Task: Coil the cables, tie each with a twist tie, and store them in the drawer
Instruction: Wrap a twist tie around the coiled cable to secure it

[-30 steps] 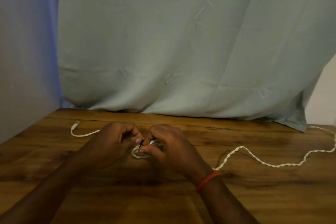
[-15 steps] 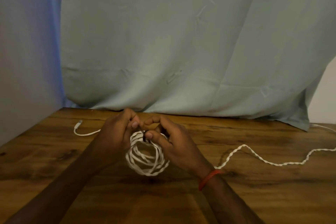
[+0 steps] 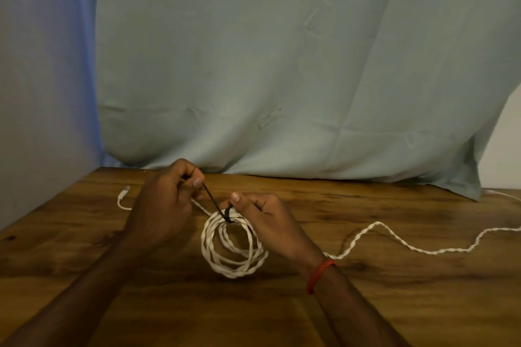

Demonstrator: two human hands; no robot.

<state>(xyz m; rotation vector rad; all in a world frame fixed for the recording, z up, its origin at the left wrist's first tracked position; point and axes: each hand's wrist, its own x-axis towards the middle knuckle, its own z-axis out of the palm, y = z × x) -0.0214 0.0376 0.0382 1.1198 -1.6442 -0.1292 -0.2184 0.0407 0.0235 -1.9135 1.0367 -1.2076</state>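
Note:
A white twisted cable is wound into a coil (image 3: 232,251) that hangs upright just above the wooden table (image 3: 394,304). A thin black twist tie (image 3: 215,201) loops around the top of the coil. My left hand (image 3: 166,205) pinches the tie's free end and holds it taut up and to the left. My right hand (image 3: 265,220) pinches the coil's top where the tie wraps it. The cable's loose tail (image 3: 423,248) trails right across the table. Its connector end (image 3: 124,196) lies left, behind my left hand.
A pale green cloth (image 3: 282,79) hangs behind the table's far edge. A wall (image 3: 42,93) borders the left side. Another bit of white cable (image 3: 504,194) shows at the far right under the cloth. No drawer is in view.
The coil has been lifted off the table and now hangs in full view. My left hand has drawn the black tie out up and to the left, away from my right hand.

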